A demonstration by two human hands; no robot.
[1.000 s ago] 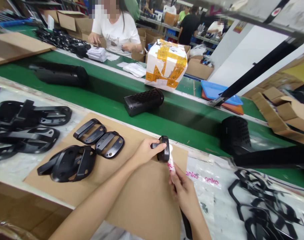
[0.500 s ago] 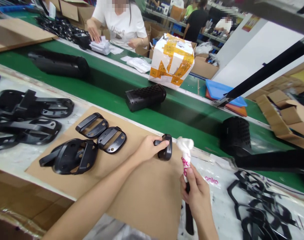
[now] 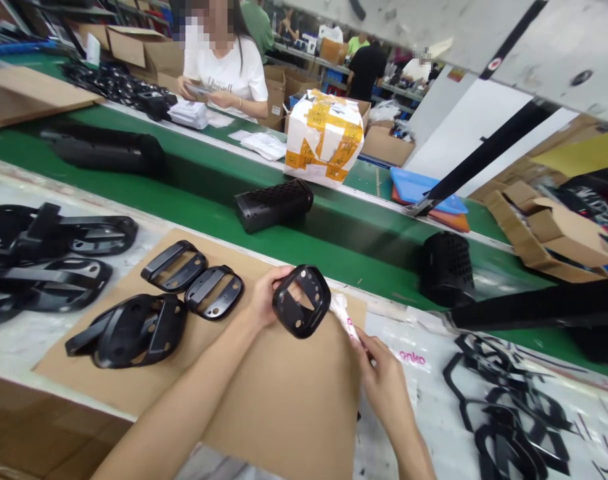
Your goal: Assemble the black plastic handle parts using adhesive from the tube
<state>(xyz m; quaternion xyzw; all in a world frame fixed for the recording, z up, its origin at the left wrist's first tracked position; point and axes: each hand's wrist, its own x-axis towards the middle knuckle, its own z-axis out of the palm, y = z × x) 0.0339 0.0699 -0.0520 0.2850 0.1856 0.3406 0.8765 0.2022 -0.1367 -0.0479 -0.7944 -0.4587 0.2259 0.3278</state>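
My left hand (image 3: 264, 299) grips a black plastic handle bracket (image 3: 314, 323) by its left side, tilted up off the cardboard sheet (image 3: 284, 400) with its open ring facing me. In my right hand (image 3: 381, 367) is a hammer (image 3: 342, 313) whose head and upper shaft are wrapped in white plastic with pink print. Its head lies just right of the bracket; whether they touch I cannot tell. To the left, two similar brackets (image 3: 219, 308) lie flat on the cardboard, beside a stack of brackets (image 3: 124, 333).
More black brackets (image 3: 59, 283) are piled at far left, and thin black frames (image 3: 509, 427) at right. Black perforated cylinders (image 3: 274, 203) sit on the green conveyor (image 3: 204, 213). Across it, a co-worker (image 3: 224, 73) handles papers near a taped white box (image 3: 324, 137).
My left hand has raised the bracket off the cardboard and turned its ring side toward me. My right hand has lowered and tilted the hammer leftward. The co-worker has lifted some paper.
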